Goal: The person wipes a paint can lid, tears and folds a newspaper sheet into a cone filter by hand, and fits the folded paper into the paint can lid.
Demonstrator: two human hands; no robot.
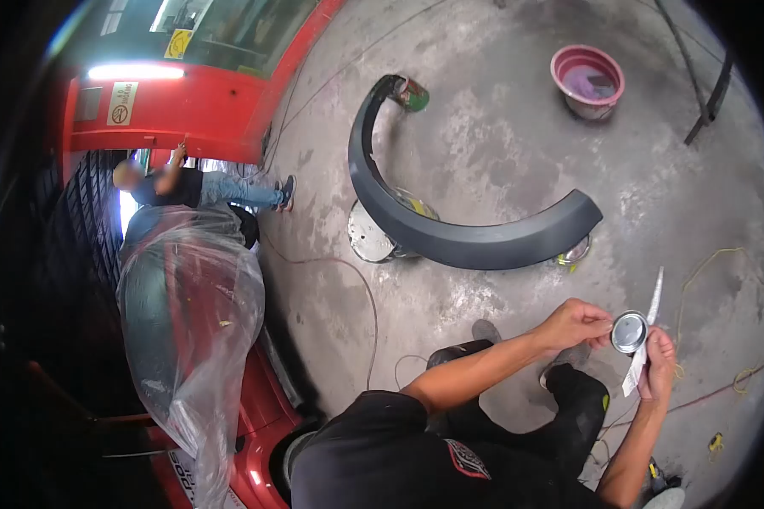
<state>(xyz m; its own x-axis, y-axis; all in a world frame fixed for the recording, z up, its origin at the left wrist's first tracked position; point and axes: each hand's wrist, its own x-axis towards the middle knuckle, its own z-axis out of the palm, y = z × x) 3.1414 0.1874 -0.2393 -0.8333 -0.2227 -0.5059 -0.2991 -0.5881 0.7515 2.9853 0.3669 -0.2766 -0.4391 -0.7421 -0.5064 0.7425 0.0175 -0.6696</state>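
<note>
A small round metal can with a shiny grey inside is held between my two hands at the lower right. My left hand pinches its near left rim with the fingertips. My right hand is closed on a long white strip, and its fingers are against the can's right side. The strip passes beside the can, one end pointing up and the other down. Further off, a dark grey curved panel rests on several cans, one of them green.
A pink bucket with liquid stands at the upper right. Left, a red car lies partly under plastic sheeting, with another person behind it. Hoses and a yellow cord cross the concrete floor. Dark metal legs stand far right.
</note>
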